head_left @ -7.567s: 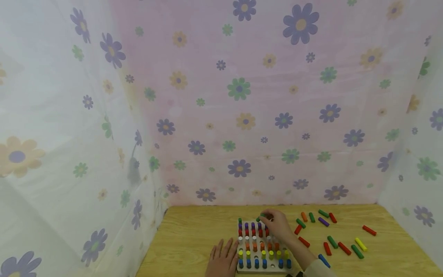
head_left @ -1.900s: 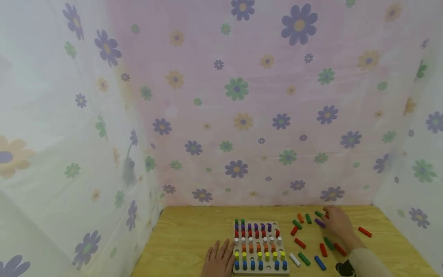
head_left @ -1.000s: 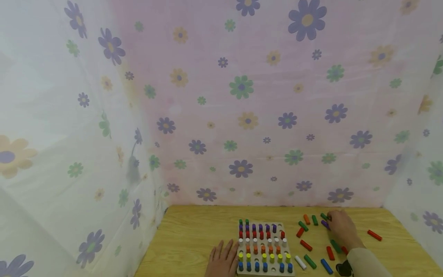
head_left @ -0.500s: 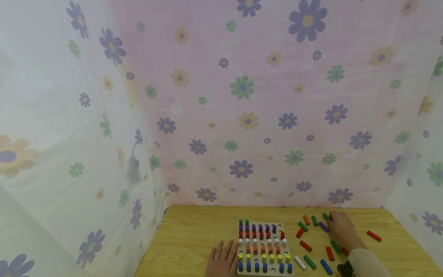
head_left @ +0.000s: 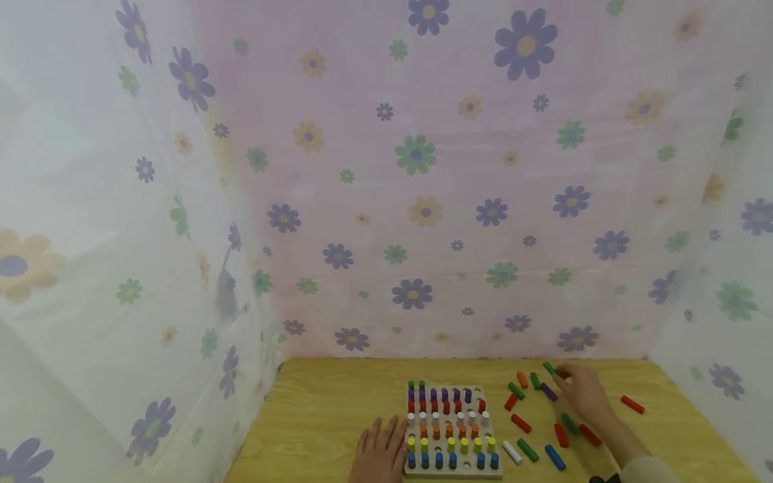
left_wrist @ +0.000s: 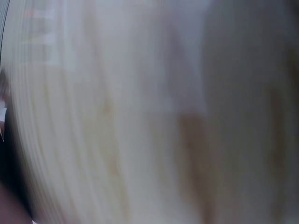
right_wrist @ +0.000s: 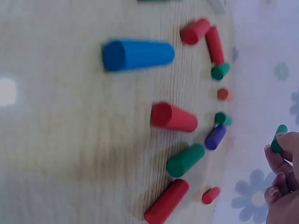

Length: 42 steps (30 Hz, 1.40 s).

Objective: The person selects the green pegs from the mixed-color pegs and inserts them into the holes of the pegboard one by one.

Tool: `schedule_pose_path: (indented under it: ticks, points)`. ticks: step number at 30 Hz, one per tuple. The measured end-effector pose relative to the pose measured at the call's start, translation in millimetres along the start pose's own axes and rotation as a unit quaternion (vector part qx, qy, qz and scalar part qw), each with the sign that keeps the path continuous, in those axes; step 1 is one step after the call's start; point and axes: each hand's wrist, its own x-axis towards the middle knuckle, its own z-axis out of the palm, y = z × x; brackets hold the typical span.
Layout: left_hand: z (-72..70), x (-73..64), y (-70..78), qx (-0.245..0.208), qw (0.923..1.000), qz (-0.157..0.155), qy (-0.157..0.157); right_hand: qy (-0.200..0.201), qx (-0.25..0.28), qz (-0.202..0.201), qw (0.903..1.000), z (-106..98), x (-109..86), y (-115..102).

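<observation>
In the head view my right hand point(head_left: 584, 394) holds a green peg point(head_left: 548, 367) between thumb and fingertips, above the back right of the table. The right wrist view shows the same pinch, the other fingers curled in. My left hand point(head_left: 380, 451) lies flat with fingers spread, against the left edge of a pale pegboard point(head_left: 455, 474). Rows of upright pegs fill most of the board: blue in front, then yellow, orange, white, red and purple. Two green pegs point(head_left: 422, 386) stand at the back left. Some holes are bare. The left wrist view is mostly blur.
Loose pegs lie right of the board: a white peg point(head_left: 512, 452), a blue peg point(head_left: 555, 457), a purple peg point(head_left: 549, 392), an orange peg point(head_left: 522, 380), several red and green ones. One red peg point(head_left: 633, 404) lies farthest right. Flowered sheets point(head_left: 417, 235) surround the table.
A second green peg stands in the back row, unlike in the oldest frame. My right hand moved among the loose pegs, took a green one and raised it. The left hand stays beside the board.
</observation>
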Motion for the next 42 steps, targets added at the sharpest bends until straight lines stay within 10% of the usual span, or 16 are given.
schedule_pose_path:
  ticks: [42]
  points:
    - [1.9,-0.3,-2.7,-0.046,0.9987,-0.011,-0.021,-0.023,0.198,0.056,0.9783,69,-0.7,-135]
